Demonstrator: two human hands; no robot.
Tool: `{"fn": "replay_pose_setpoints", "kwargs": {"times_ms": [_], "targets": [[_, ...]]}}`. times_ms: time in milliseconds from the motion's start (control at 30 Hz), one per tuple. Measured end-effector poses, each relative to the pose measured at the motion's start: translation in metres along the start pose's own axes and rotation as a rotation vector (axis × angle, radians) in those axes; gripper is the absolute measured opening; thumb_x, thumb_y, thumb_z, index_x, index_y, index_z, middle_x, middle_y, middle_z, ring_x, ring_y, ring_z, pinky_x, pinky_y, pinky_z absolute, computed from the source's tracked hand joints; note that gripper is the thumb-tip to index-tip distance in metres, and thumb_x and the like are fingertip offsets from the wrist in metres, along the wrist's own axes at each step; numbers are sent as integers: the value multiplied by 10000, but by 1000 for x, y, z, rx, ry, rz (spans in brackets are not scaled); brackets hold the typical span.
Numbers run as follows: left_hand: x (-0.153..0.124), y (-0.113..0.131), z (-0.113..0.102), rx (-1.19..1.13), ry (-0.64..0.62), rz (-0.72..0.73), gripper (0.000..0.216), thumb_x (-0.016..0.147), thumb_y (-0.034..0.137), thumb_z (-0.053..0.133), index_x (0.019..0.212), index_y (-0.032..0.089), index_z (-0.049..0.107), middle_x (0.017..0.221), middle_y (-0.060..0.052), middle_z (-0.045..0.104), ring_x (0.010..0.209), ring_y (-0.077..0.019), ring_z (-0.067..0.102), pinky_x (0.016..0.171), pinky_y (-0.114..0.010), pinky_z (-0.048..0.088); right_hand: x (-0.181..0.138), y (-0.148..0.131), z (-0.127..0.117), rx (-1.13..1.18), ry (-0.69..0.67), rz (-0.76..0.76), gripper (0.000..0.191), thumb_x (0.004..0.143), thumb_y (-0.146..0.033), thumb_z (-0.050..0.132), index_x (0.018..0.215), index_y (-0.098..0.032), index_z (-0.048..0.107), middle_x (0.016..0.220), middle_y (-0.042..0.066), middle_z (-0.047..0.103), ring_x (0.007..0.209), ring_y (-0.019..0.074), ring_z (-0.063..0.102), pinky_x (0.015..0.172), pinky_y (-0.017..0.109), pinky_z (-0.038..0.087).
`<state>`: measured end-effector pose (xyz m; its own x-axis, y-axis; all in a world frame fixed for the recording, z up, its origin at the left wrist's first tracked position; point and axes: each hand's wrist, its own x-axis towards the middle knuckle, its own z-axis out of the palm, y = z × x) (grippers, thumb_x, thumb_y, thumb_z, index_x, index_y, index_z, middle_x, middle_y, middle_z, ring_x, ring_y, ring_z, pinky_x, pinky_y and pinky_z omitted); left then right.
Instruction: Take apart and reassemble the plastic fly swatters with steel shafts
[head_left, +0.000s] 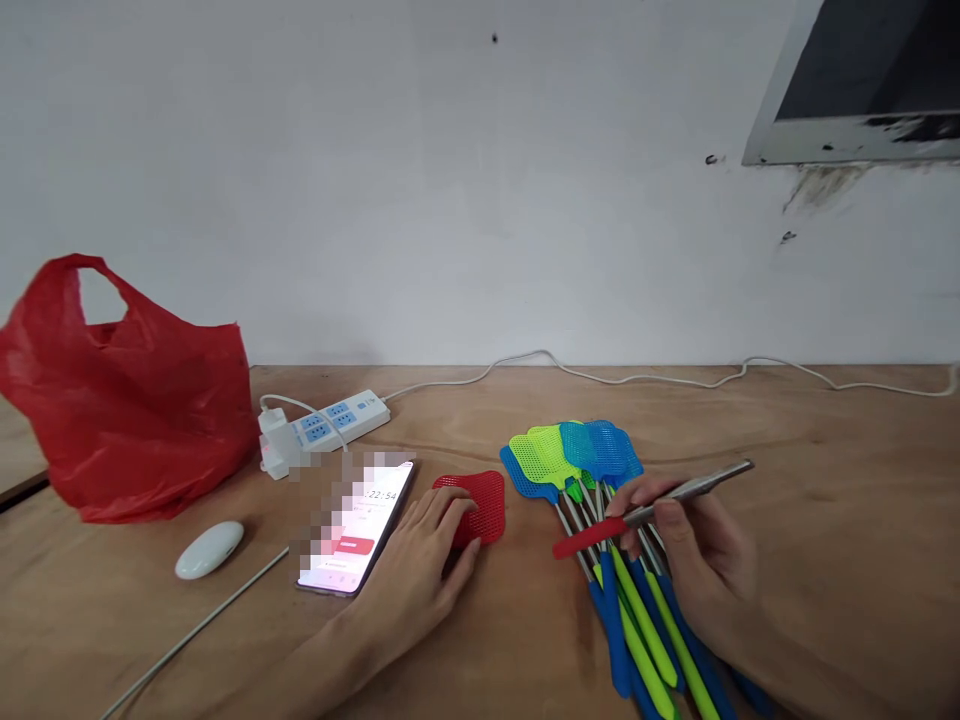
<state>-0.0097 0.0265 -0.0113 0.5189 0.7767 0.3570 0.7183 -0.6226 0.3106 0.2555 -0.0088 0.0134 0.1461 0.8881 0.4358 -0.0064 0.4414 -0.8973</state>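
Note:
My left hand [424,550] rests over a red mesh fly swatter head [489,505] lying flat on the table, its fingers bent on top and its thumb by the near edge. In my right hand [697,540] is a fly swatter handle [589,538], a red grip with a metal rod, pinched between thumb and fingers and pointing up to the right. Beneath it lies a pile of blue and lime-green fly swatters [541,460], heads away from me and grips towards me. My right hand and forearm hide part of the pile.
Left of my hand lies a lit phone [352,540], partly blurred out. Beyond it are a white power strip [360,412] with a plugged charger [279,436] and a white oval object [210,550]. A red plastic bag [150,410] stands far left. A cable [637,379] runs along the wall.

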Motion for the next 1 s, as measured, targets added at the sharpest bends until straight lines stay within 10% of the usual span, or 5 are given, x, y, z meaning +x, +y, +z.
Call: {"fn": "replay_pose_setpoints", "kwargs": {"times_ms": [200,1000], "targets": [[-2,-7,6,8,-57,-12,247,974,239,466,1198,196,562,1226,-119,620,1111,-291,579,959,-483,479,1,14,3,-186,-439,87,280,996,-409,490,876,-231,670,814,34,664,655,164,609,581,272,486],[-1,-6,-8,-75,-111,-72,363,766,306,711,1075,219,541,1328,-135,531,1203,-347,507,996,-530,433,1,21,13,-147,-63,375,764,799,-531,700,1423,-182,433,478,-106,455,417,116,386,400,233,332]]}}
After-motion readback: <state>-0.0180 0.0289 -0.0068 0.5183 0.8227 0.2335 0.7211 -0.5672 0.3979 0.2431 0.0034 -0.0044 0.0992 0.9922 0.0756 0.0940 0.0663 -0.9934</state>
